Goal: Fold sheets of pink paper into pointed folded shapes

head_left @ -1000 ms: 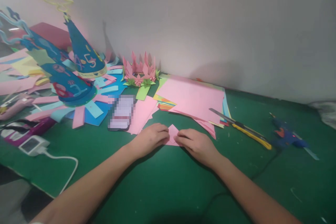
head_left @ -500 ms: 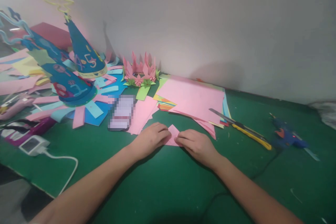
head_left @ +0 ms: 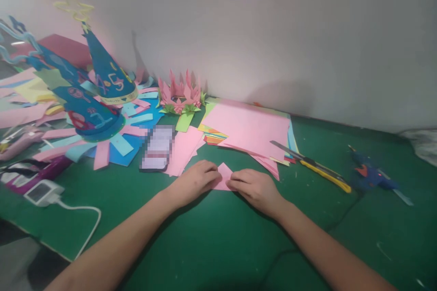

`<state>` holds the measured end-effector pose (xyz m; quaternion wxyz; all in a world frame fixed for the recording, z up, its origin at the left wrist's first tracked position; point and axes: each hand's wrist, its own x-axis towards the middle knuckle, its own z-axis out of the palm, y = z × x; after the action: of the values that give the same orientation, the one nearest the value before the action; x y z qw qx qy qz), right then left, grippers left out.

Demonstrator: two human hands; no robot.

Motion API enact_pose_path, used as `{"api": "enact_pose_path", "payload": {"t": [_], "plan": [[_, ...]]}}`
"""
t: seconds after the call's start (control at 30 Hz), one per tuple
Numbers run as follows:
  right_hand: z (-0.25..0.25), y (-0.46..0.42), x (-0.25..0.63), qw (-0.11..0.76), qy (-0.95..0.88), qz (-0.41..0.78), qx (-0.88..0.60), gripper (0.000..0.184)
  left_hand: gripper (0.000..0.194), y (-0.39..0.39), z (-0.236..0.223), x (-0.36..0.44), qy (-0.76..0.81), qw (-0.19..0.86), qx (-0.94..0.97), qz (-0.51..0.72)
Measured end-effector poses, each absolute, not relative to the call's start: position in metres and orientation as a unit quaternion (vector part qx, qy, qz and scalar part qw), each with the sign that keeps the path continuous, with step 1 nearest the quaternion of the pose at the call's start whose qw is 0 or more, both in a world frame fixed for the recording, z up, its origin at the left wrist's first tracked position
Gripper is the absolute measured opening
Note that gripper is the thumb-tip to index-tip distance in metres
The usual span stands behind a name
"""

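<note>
Between my two hands, low on the green table (head_left: 218, 241), lies a small piece of pink paper (head_left: 223, 172) with a pointed top corner. My left hand (head_left: 200, 176) is closed on its left side, fingertips pressed on the paper. On the opposite side my right hand (head_left: 256, 186) pinches it, its fingers curled together. The fingers cover both side parts of the paper. Just behind the hands are loose pink sheets (head_left: 187, 145) and a stack of coloured paper with a large pink sheet (head_left: 252, 125) on top.
A yellow utility knife (head_left: 317, 173) rests with its blade over the stack. Further right lies a blue glue gun (head_left: 373, 175) with a cord. To the left are a phone (head_left: 157, 149), a pink paper crown (head_left: 180, 95), blue cone hats (head_left: 109, 66) and a white cable (head_left: 97, 223).
The view has shifted very slightly. Both hands stay on the pink paper in nearly the same place, with no clear change in their grip.
</note>
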<state>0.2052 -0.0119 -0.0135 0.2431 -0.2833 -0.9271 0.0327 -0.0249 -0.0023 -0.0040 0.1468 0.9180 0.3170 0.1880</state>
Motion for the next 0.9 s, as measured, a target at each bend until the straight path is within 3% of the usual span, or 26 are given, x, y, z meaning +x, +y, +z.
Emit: {"api": "enact_pose_path", "payload": {"t": [0.63, 0.9], "plan": [[-0.013, -0.015, 0.206, 0.234, -0.929, 0.028, -0.287, 0.022, 0.029, -0.013, 0.001, -0.025, 0.232, 0.091, 0.960, 0.129], [-0.008, -0.021, 0.198, 0.187, -0.926, 0.041, -0.325, 0.028, 0.033, -0.019, 0.006, -0.025, 0.285, 0.087, 0.950, 0.094]]}}
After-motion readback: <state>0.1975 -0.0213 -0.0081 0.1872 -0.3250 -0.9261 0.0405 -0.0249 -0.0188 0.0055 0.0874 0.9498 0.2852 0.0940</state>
